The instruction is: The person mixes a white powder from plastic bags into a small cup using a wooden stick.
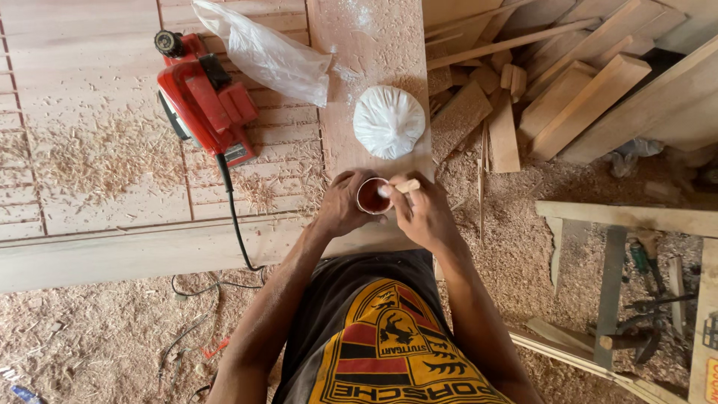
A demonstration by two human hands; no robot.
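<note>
My left hand (340, 206) is wrapped around a small round tin (372, 196) with a dark reddish-brown inside, held on a wooden plank (370, 52). My right hand (422, 213) pinches a short flat wooden stick (407, 185) whose tip carries a white blob over the tin's rim. Just beyond the tin, a tied white plastic bag of powder (388, 121) sits on the same plank.
A red electric planer (206, 101) with a black cord (232, 217) lies on a slatted wooden panel (90, 112) at left, beside a clear plastic bag (269, 52). Offcuts are piled at upper right (568, 90). Shavings cover the floor (516, 254). Tools lie at lower right (643, 299).
</note>
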